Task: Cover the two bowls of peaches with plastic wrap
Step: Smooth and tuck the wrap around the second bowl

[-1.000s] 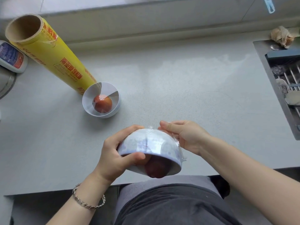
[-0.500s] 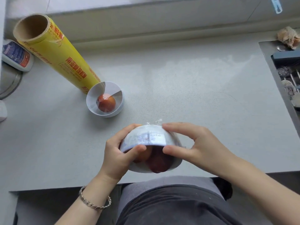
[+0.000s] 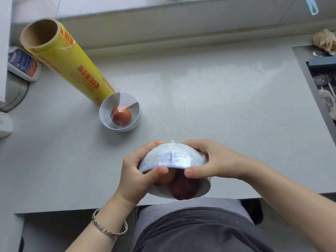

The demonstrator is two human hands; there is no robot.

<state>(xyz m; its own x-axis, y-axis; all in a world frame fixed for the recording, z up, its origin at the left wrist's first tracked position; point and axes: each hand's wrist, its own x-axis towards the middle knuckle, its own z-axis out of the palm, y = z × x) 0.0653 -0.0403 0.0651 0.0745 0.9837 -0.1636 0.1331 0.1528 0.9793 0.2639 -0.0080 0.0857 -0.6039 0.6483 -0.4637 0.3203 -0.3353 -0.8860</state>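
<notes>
While it is tipped toward the camera above the table's (image 3: 218, 99) near edge, the near bowl (image 3: 174, 157) is grasped from both sides: the left hand (image 3: 134, 177) has its grip curled round the left wall, thumb on the rim, and the right hand (image 3: 214, 162) grips the right wall likewise. Clear film (image 3: 205, 157) clings over it, with peaches (image 3: 181, 188) behind. Back-left on the table stands the second bowl (image 3: 135, 122), holding one peach (image 3: 121, 115) under glossy film, just before the yellow wrap roll (image 3: 72, 62).
</notes>
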